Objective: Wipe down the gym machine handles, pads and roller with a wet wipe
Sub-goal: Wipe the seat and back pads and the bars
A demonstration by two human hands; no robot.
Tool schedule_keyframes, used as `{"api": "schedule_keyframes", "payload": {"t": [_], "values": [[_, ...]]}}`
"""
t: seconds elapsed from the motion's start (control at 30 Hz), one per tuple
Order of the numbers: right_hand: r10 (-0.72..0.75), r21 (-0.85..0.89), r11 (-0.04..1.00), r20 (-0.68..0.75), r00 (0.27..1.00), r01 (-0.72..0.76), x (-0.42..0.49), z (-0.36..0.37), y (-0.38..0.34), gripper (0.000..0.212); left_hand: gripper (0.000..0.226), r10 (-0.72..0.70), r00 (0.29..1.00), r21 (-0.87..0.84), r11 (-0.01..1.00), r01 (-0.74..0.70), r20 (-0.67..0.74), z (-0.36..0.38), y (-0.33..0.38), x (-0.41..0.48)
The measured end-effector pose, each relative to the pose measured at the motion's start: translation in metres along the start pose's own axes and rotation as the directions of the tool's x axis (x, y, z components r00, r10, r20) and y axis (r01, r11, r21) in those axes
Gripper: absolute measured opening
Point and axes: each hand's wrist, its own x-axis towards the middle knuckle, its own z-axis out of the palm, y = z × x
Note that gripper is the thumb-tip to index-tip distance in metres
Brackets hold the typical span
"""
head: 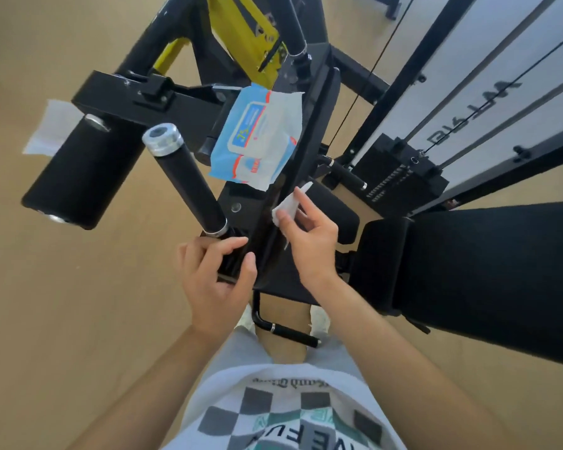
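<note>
**Head view, looking down on a black gym machine.** The left hand (218, 284) is gripping the black bracket (233, 259) at the foot of the foam-covered handle (189, 190). Its fingers (231, 243) are curling over the bracket's top and the thumb is pressing on its near side. The right hand (309, 245) is pinching a crumpled white wet wipe (288, 206) between thumb and forefinger, while its other fingers are hanging loosely bent. The wipe is touching the near edge of the long glossy pad (312, 125). A blue-and-white wipe packet (257, 138) is lying on this pad, farther from the person, with one sheet sticking out of its top. The thick black roller (78, 180) is lying left of the handle, and a white sheet (51, 125) is showing behind it. A large black cushion (485, 280) is filling the right side, with the weight stack (400, 170) beyond it.
</note>
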Motion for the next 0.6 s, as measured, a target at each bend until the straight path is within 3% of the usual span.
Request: {"api": "schedule_keyframes", "payload": {"t": [0.2,0.3,0.43,0.6], "values": [[-0.143,-0.083,0.986,0.051,0.988,0.147,0.04,-0.01,-0.008,0.069,0.015,0.028,0.988,0.135,0.991,-0.008,-0.149,0.016,0.008,-0.008],[-0.317,-0.111,0.932,0.206,0.926,0.344,0.032,-0.02,0.006,0.058,0.015,0.038,0.972,0.199,0.98,0.009,-0.231,0.024,0.014,-0.014],[-0.587,-0.155,0.676,0.477,0.654,0.72,0.024,-0.039,0.034,0.041,0.016,-0.001,0.953,0.269,0.959,0.086,-0.303,0.033,0.021,-0.022],[-0.657,-0.043,0.432,0.668,0.348,0.901,0.037,-0.06,0.039,0.037,0.018,-0.074,0.932,0.261,0.949,0.175,-0.354,0.04,0.027,-0.027]]}}
